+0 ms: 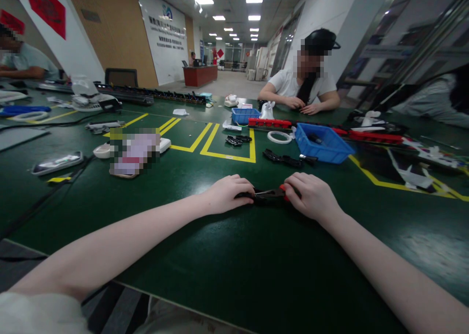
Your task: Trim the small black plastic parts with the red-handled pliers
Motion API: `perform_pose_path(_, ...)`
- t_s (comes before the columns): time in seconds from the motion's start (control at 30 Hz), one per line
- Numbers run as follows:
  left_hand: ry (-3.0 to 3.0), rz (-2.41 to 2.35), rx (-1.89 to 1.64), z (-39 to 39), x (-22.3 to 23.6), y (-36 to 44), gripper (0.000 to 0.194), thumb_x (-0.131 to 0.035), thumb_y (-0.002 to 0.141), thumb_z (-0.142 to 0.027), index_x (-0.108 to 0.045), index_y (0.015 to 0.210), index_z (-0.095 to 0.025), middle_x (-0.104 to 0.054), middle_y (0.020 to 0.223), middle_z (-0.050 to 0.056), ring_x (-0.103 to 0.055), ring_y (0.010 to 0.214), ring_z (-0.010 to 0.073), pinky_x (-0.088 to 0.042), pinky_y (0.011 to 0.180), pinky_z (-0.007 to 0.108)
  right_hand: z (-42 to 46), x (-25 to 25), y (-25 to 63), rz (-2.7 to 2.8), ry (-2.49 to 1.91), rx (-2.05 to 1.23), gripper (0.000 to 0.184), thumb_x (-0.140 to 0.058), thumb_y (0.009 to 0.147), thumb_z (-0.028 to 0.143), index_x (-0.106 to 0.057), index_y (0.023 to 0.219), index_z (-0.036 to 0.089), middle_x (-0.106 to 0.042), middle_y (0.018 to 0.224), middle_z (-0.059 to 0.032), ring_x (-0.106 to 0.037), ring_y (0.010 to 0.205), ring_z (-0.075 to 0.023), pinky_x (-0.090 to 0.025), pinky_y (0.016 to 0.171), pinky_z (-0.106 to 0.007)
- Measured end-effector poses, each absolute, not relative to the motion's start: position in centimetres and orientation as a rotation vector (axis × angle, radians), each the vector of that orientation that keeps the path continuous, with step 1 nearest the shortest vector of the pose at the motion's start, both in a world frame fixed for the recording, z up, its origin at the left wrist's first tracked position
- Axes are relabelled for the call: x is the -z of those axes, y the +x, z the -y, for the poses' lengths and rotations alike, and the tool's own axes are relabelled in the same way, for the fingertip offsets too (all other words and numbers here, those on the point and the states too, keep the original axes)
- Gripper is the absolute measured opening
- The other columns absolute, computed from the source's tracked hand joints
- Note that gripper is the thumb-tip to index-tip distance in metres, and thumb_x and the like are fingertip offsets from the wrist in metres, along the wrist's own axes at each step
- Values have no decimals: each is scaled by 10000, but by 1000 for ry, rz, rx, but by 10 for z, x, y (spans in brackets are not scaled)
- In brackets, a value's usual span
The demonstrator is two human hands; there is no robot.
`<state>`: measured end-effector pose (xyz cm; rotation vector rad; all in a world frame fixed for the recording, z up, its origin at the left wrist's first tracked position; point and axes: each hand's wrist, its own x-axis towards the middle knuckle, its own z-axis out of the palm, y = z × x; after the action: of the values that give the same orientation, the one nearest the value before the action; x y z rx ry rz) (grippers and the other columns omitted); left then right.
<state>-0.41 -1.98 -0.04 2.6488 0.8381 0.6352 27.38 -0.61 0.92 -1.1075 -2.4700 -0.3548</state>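
Note:
My right hand (311,193) is closed around the red handles of a pair of pliers (271,193), whose dark jaws point left. In my left hand (232,194) the fingers and thumb pinch a small black part (244,195). The jaws of the pliers reach up to this part, low over the green table. Whether they grip it cannot be made out, since my fingers cover much of it. Farther back lie several black pieces (280,158), just beyond my right hand, and more black pieces (238,139) inside a yellow taped outline.
Behind my right hand stands a blue bin (322,143), with a white ring (279,137) beside it. A smaller blue bin (245,114) is farther off. A phone (134,156) and a grey device (57,163) lie left. Across the table sits a person (311,87) in a cap.

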Motion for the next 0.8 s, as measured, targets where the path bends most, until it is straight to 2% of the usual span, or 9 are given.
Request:
perform_pose_path(0.33,2649,-849,-624,19,0,-4,135,-635,939,-249,-660,1052,-179,-677,1154,62,-609,1021,215,-493,883,361,7,-10,271,2517,-1140,234,320,-383,994,344,-635,876,185,-669,865,-92,-601,770,-207,-435,690,-347)
perform_pose_path(0.7,2668,-825,-619,22,-1,-5,140,-618,946,-232,-667,1061,-168,-674,1182,68,-603,1034,215,-495,899,365,-2,-6,272,2590,-1105,23,366,-344,1023,402,-645,1102,209,-679,1104,-103,-631,1030,-253,-479,907,-446)
perform_pose_path(0.8,2677,-831,-620,22,-1,-5,140,-619,943,-229,-672,1059,-171,-673,1182,72,-605,1022,216,-499,873,362,0,-20,274,2535,-1087,4,354,-370,1019,410,-632,1141,208,-663,1165,-119,-618,1096,-273,-485,933,-478)
